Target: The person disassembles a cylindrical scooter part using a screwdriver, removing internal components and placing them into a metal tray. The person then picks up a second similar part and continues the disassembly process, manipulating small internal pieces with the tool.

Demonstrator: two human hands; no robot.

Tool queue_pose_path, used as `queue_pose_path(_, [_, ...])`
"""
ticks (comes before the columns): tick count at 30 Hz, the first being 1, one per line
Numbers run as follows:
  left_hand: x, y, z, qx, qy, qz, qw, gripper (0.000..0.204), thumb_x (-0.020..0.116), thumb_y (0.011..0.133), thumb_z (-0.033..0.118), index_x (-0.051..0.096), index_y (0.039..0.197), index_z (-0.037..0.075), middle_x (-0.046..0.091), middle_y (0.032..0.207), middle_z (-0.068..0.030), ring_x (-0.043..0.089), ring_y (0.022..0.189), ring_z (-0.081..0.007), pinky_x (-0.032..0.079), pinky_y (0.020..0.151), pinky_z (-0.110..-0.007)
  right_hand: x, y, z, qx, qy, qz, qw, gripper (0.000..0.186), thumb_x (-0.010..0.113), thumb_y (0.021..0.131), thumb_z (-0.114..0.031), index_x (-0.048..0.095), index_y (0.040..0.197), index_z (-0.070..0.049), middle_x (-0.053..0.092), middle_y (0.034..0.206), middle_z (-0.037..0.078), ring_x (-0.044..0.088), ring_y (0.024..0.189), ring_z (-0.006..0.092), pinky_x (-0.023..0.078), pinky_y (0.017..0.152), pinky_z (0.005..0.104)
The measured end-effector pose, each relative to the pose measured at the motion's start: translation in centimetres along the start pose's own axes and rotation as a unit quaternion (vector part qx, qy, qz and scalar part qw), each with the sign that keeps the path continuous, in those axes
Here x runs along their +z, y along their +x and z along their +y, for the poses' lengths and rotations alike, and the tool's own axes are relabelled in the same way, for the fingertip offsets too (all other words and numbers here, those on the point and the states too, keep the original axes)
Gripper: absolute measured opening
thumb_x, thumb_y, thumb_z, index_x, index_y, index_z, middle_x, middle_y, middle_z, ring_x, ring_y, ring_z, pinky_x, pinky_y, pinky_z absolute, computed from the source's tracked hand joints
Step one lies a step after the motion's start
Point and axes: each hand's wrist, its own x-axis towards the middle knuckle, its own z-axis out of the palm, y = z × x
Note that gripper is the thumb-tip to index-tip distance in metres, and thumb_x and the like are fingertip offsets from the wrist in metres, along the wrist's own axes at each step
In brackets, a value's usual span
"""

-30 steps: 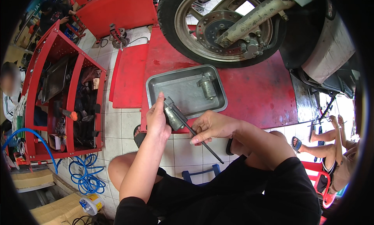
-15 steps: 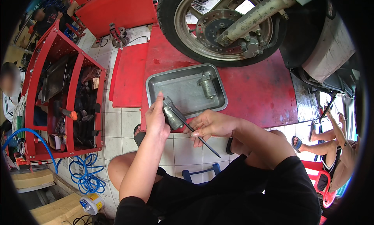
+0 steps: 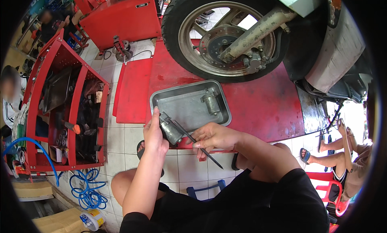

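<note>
My left hand (image 3: 152, 136) is closed around a scuffed metal cylindrical part (image 3: 171, 130) with a flanged end, tilted over the near left corner of a rectangular metal tray (image 3: 165, 94). My right hand (image 3: 209, 138) pinches a long, thin black rod (image 3: 210, 157), which lies diagonally against the part's right side, its pointed lower end past my fingers. A similar cylindrical metal part (image 3: 211, 104) rests in the tray's right side. The tray stands on a scuffed red platform (image 3: 266, 108) under a motorcycle's front wheel (image 3: 173, 37).
On the left are a red shelved cart (image 3: 36, 124), coiled blue hose (image 3: 86, 192) and a bucket (image 3: 92, 219). A red cabinet (image 3: 121, 21) stands behind. A co-worker in sandals (image 3: 348, 168) sits at right; two more people (image 3: 12, 96) are at left. A blue stool (image 3: 205, 188) is below.
The whole view has shifted downward as my head moved. Relative to the tray, my hands, the held part and the rod have shifted slightly left, and the rod's pointed end is higher.
</note>
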Motion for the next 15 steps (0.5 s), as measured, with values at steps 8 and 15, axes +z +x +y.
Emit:
queue_pose_path(8, [-1.0,1.2,-1.5,0.029,0.005,-0.023,0.999,0.032,0.065,0.097,0.034,0.061,0.09,0.003,0.063,0.08,-0.0054,0.061,0.069,-0.0147,0.054,0.063,-0.033,0.7,1.0,1.3,-0.206,-0.334,0.224,0.892,0.022,0.061,0.093,-0.01,0.066,0.106,0.006,0.068,0.084,0.017,0.067,0.071,0.0264,0.052,0.066,0.0373])
queue_pose_path(15, [-0.4,0.7,-2.5,-0.008,0.023,-0.019,1.0,0.032,0.067,0.096,0.034,0.06,0.09,0.003,0.06,0.078,-0.0038,0.059,0.068,-0.0133,0.052,0.06,-0.032,1.4,1.1,1.2,-0.284,-0.422,0.334,0.793,0.022,0.07,0.085,-0.019,0.071,0.093,0.001,0.067,0.076,0.017,0.066,0.067,0.0346,0.051,0.061,0.0423])
